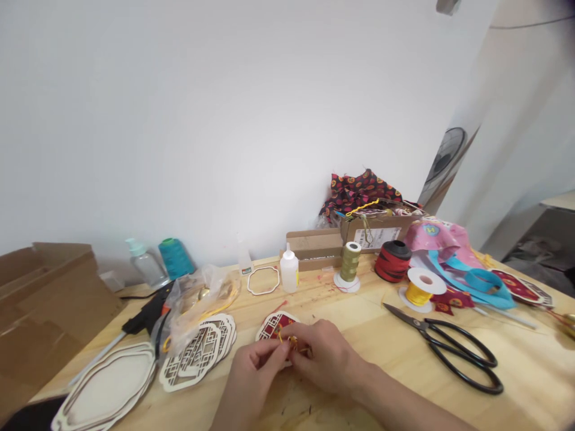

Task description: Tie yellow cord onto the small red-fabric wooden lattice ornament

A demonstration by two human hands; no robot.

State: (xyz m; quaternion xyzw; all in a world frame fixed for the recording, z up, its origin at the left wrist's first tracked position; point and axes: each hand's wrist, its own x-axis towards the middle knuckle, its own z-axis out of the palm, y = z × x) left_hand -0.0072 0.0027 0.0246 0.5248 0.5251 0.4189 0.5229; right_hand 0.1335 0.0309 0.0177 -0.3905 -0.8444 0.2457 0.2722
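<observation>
Cord (293,342) partly hidden behind fingers (277,358)

Pinching yellow cord (293,342) with left hand (254,372) and right hand (326,357) over a red-centred fretwork piece (272,327) (with black scissors (423,326) to their right, white bottle (289,273) beyond them).

Craft workshop, by the thread spools (350,263), scissors (449,344) and wooden cutouts (191,359).

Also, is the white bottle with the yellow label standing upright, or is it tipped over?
Upright: the white bottle stands on its base on the table, its nozzle pointing up.
</observation>
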